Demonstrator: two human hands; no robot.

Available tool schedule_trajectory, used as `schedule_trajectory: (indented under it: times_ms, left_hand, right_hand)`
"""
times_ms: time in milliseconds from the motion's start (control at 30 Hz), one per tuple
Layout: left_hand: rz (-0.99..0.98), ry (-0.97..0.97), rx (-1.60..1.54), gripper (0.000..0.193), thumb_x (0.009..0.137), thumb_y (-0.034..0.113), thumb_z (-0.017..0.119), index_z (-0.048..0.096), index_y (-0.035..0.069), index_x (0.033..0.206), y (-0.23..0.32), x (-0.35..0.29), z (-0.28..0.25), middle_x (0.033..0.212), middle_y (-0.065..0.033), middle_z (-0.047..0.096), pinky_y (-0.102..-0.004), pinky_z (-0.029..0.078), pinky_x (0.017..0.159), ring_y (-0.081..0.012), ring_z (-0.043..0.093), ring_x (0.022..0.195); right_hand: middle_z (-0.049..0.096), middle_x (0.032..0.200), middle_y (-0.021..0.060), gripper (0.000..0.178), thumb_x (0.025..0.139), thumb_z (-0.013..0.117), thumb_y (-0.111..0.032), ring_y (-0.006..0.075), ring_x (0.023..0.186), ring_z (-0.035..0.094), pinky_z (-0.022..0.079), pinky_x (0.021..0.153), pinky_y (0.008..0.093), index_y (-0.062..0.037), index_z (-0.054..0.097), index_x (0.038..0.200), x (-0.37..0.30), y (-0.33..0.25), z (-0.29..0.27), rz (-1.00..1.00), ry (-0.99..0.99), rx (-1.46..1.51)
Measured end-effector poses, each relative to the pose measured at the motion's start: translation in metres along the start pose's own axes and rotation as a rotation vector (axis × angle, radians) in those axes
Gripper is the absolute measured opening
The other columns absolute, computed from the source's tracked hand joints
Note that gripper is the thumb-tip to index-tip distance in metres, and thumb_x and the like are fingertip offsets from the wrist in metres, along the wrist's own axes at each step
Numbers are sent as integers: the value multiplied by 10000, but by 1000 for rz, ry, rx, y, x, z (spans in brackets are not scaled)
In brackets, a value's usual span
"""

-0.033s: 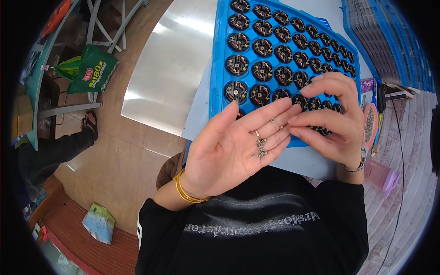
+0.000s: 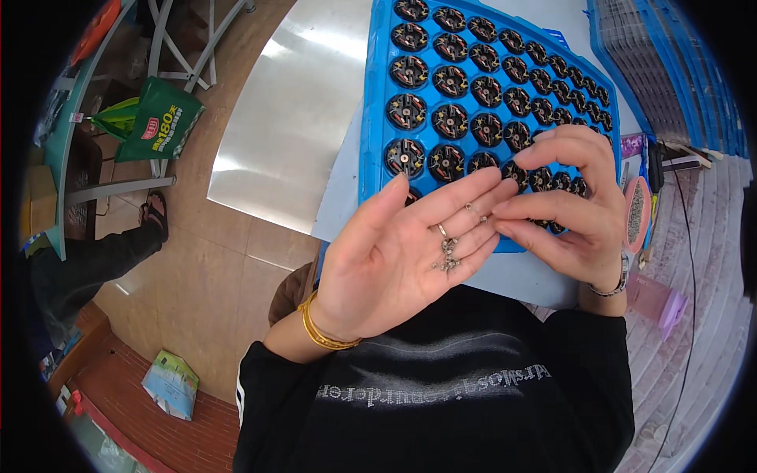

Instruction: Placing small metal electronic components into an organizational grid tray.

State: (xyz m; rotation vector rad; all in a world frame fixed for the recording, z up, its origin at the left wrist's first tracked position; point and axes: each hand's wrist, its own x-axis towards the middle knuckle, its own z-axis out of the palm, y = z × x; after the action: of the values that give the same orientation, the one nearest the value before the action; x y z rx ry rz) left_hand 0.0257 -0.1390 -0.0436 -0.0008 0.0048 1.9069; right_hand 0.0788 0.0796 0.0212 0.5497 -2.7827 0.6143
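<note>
My left hand (image 2: 418, 244) lies palm up with its fingers stretched out. A small cluster of tiny silvery metal parts (image 2: 449, 254) rests on its fingers, with a few loose ones nearer the fingertips. My right hand (image 2: 572, 209) is bent in a pinch, thumb and forefinger at the left hand's fingertips. Whatever sits between those two tips is too small to make out. Beyond both hands stands a blue tray (image 2: 375, 118), filled with rows of round black components (image 2: 450, 122) that carry coloured wires and a metal centre. My hands cover part of its near rows.
Stacked blue-edged trays (image 2: 662, 71) stand at the far right. A pink dish (image 2: 637, 213) of small metal pieces lies right of my right hand, near a purple-lidded cup (image 2: 670, 315). To the left is a shiny metal sheet (image 2: 276, 134). Another person's foot (image 2: 155, 214) shows farther left.
</note>
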Motion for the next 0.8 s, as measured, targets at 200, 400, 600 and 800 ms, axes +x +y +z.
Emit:
schedule_trajectory:
  times_ms: [200, 400, 600, 800]
  left_hand:
    - [22, -33, 15, 712, 1070, 484, 168, 121, -14, 1578, -2, 0, -2, 1658, -155, 121, -383, 142, 1237, -247, 145, 1534]
    - [42, -44, 85, 720, 1066, 493, 165, 69, 7, 1588, -6, -3, -3, 1670, -133, 70, -380, 107, 1238, -243, 94, 1543]
    - [51, -50, 92, 739, 1059, 514, 176, 47, 20, 1592, -7, -4, -3, 1672, -125, 65, -376, 99, 1238, -231, 79, 1546]
    - [57, -61, 72, 747, 1057, 521, 177, 23, 25, 1593, -5, -4, -3, 1675, -121, 41, -372, 93, 1238, -223, 56, 1548]
  right_hand:
    - [641, 1113, 48, 264, 581, 856, -125, 289, 1092, 557, 455, 929, 430, -140, 764, 828, -2, -6, 9, -22, 13, -44]
    - [663, 1097, 11, 232, 585, 819, -106, 239, 1034, 588, 427, 875, 398, -167, 698, 774, -2, -9, 17, 3, 78, -45]
    - [660, 1092, 7, 228, 578, 815, -102, 238, 1041, 589, 424, 878, 405, -165, 682, 753, 0, -9, 13, 7, 39, -41]
    - [643, 1092, 16, 260, 538, 838, -119, 279, 1072, 553, 438, 918, 451, -173, 742, 773, -3, -9, 7, -80, 22, -101]
